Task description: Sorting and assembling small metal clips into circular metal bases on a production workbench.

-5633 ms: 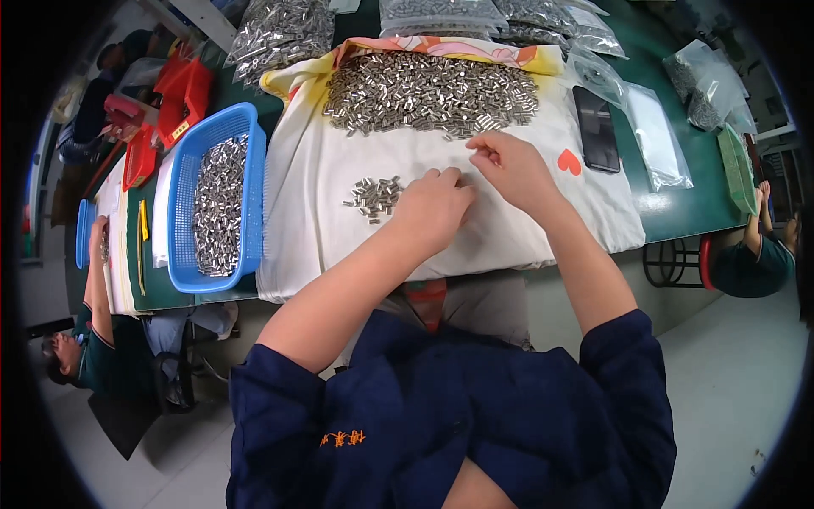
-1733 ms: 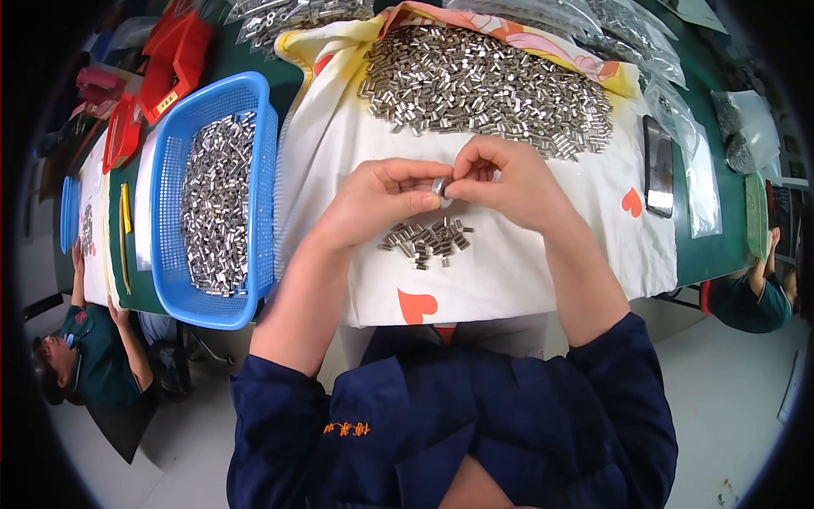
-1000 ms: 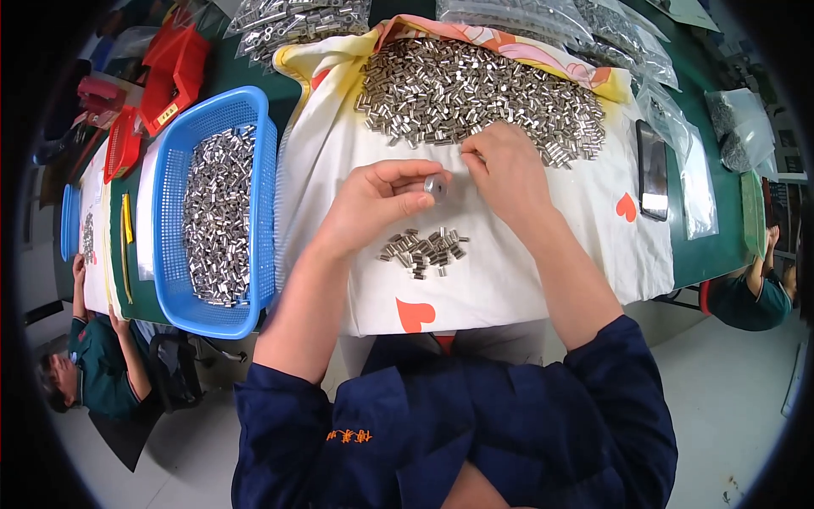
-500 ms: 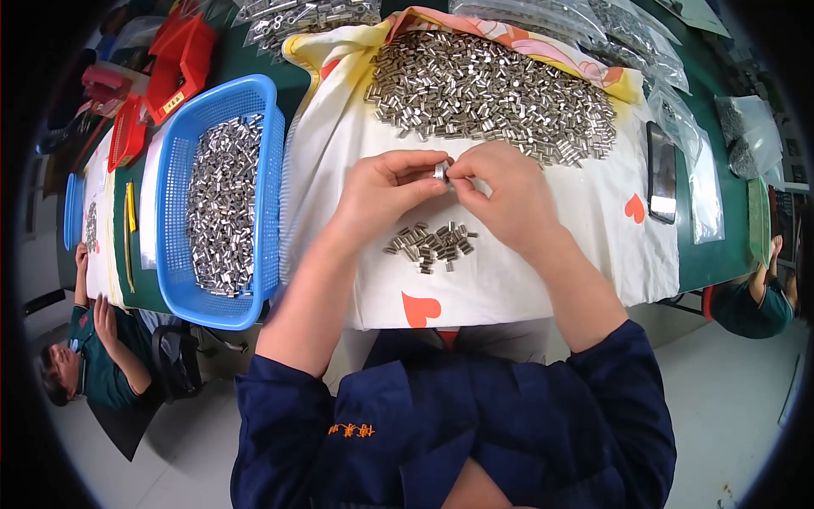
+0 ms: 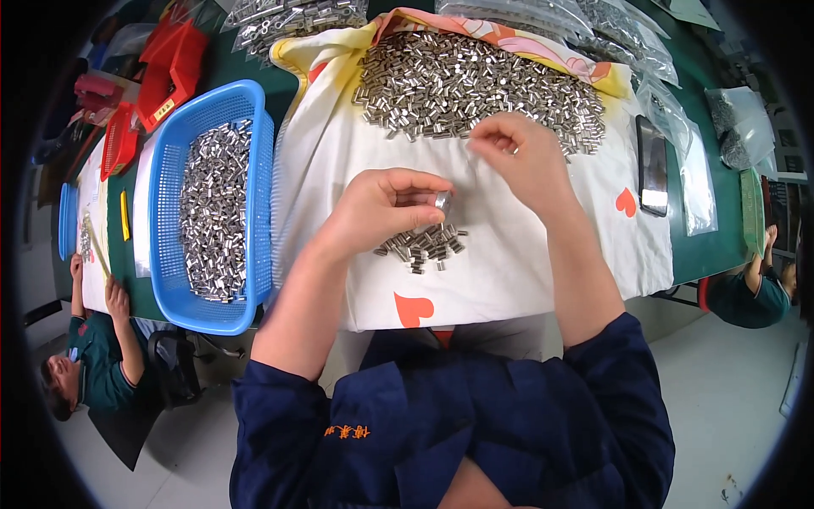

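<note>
My left hand (image 5: 386, 208) is closed, pinching a short shiny metal piece (image 5: 443, 202) between thumb and fingers. Just beneath it on the white cloth (image 5: 500, 280) lies a small pile of metal cylinders (image 5: 421, 252), partly covered by that hand. Farther right, my right hand (image 5: 526, 161) hovers at the near edge of a large heap of similar cylinders (image 5: 475, 85). Its fingers are curled, with thumb and forefinger tips close together. A small shiny spot shows among these fingers, too small to name.
A blue plastic basket (image 5: 264, 187) of cylinders stands at the left, beyond it red bins (image 5: 165, 72). A phone (image 5: 651, 165) and plastic bags (image 5: 697, 178) lie at the right. More bags of metal parts (image 5: 297, 19) line the back. Other people sit at both sides.
My hands have come apart. The right one has moved up and right toward the large heap; the left has lowered toward the small pile, still holding the metal piece.
</note>
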`<state>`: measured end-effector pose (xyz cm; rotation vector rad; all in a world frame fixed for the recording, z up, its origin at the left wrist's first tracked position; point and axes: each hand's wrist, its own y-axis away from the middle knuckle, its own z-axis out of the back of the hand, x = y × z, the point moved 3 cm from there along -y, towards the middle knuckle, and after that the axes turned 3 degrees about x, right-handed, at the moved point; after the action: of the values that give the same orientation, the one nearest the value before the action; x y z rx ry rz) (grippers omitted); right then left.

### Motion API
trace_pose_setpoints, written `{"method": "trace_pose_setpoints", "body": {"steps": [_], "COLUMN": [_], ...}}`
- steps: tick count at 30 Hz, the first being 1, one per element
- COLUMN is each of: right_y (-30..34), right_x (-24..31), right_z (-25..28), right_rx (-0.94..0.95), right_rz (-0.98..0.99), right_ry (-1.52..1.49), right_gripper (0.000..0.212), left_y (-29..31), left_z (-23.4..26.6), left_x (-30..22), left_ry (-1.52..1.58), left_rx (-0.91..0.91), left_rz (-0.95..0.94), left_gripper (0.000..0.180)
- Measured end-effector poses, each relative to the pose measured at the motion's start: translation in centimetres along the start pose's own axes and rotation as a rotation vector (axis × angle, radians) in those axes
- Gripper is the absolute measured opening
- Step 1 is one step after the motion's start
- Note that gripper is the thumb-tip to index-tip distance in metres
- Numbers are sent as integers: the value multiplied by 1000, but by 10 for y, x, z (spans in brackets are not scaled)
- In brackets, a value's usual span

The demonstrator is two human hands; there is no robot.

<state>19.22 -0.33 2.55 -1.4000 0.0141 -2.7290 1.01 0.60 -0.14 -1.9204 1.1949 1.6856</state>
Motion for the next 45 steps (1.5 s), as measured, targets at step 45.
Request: {"method": "trace_pose_setpoints", "body": {"steps": [45], "right_y": [1], "right_x": [-8], "right_z": [9], "right_rx": [-131], "right_rz": [106], "right_ry": [499], "right_gripper": [6], "left_y": [0], "left_z": [2], "left_x": [-2], "left_ry": [-10], "left_rx": [6], "left_rz": [-11], "left_gripper": [31]}}
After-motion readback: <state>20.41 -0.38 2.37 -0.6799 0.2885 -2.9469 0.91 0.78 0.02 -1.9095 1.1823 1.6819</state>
